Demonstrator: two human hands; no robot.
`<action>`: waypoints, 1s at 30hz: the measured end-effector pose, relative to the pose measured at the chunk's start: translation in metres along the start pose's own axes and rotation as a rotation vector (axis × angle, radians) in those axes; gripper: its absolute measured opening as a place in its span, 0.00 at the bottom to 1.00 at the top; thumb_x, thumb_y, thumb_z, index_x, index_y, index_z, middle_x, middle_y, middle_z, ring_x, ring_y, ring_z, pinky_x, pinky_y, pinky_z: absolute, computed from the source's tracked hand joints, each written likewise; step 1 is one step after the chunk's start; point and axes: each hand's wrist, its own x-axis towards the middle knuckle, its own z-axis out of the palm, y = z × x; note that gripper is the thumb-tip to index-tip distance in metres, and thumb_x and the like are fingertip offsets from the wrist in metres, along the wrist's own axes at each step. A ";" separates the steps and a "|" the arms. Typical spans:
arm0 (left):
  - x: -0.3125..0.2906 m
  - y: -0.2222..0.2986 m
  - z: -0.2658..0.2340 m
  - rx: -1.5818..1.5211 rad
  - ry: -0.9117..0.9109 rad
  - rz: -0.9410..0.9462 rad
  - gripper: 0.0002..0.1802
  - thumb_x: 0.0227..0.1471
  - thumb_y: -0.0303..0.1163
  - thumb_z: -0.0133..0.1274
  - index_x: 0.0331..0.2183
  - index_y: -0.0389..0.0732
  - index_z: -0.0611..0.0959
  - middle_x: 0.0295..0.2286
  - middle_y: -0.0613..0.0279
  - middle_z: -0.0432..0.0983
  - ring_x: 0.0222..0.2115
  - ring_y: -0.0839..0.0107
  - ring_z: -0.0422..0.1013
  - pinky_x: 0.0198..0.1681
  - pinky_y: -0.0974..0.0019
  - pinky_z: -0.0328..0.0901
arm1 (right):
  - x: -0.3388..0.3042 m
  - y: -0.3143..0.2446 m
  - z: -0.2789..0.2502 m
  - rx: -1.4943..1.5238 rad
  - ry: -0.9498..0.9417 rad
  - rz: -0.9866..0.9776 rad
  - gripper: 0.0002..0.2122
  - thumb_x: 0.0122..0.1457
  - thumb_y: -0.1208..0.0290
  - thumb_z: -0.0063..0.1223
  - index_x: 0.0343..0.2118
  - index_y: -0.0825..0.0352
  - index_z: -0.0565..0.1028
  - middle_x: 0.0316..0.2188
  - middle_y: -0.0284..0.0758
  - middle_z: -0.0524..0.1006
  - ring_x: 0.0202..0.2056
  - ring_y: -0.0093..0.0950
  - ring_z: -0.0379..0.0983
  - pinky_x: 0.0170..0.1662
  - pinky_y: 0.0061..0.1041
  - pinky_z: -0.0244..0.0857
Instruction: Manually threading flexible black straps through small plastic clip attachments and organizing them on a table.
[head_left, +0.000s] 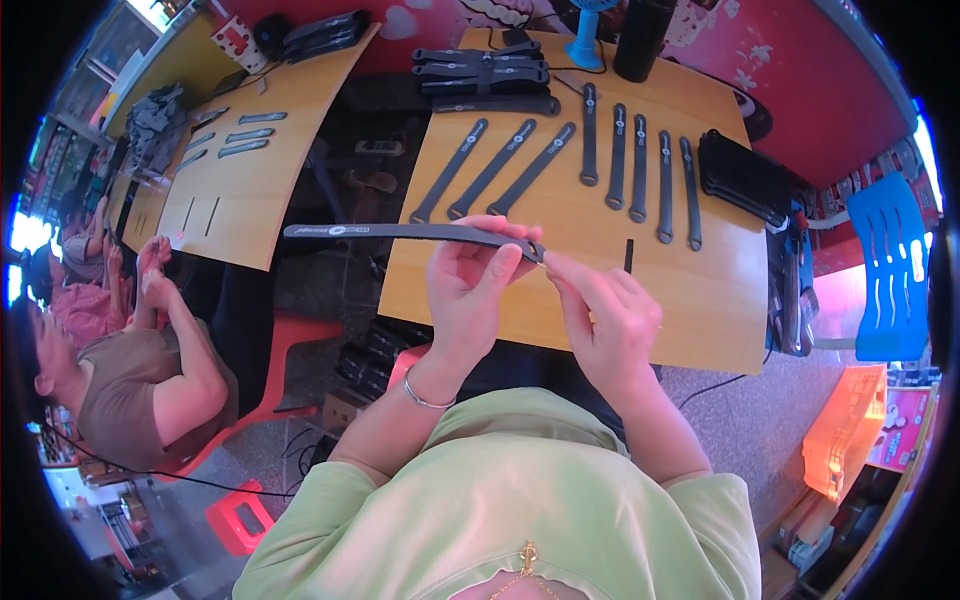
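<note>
My left hand (468,290) is closed around a long dark grey strap (385,231) with pale print. Its rounded free tip points left, past the table's near edge. At the strap's slotted end, the thumb and forefinger of my right hand (612,318) pinch close together; any small piece between them is too tiny to make out. Beyond my hands, similar straps lie in a row: three slanted ones on the left, such as one strap (492,168), and several nearly upright ones on the right, such as another strap (640,170). A short thin black strip (629,256) lies near my right hand.
Bundled straps (480,75) are stacked at the back of the wooden table (700,310). A black stack (742,175) sits at its right edge. A blue fan stand (587,45) and a dark bottle (645,40) stand behind. On the left, a person (150,390) sits at another table (270,185).
</note>
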 end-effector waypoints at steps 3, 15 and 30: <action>-0.001 0.001 0.000 0.023 0.018 0.002 0.13 0.52 0.19 0.50 0.41 0.37 0.72 0.37 0.57 0.73 0.43 0.64 0.72 0.45 0.63 0.69 | 0.000 -0.001 -0.001 -0.054 -0.026 -0.014 0.14 0.45 0.79 0.58 0.37 0.58 0.78 0.21 0.30 0.77 0.18 0.25 0.67 0.21 0.22 0.60; -0.001 -0.009 -0.001 -0.125 0.048 -0.065 0.09 0.52 0.18 0.48 0.37 0.39 0.71 0.40 0.53 0.73 0.47 0.59 0.69 0.50 0.63 0.66 | 0.004 0.004 0.001 -0.181 -0.031 -0.074 0.17 0.40 0.78 0.59 0.38 0.58 0.78 0.29 0.26 0.78 0.20 0.22 0.68 0.24 0.19 0.63; -0.002 -0.012 0.000 -0.248 0.167 -0.267 0.14 0.52 0.19 0.49 0.43 0.36 0.73 0.36 0.57 0.75 0.40 0.66 0.73 0.45 0.71 0.70 | 0.001 0.010 0.014 -0.060 0.008 0.058 0.08 0.46 0.79 0.58 0.31 0.62 0.76 0.26 0.32 0.77 0.22 0.29 0.72 0.24 0.23 0.65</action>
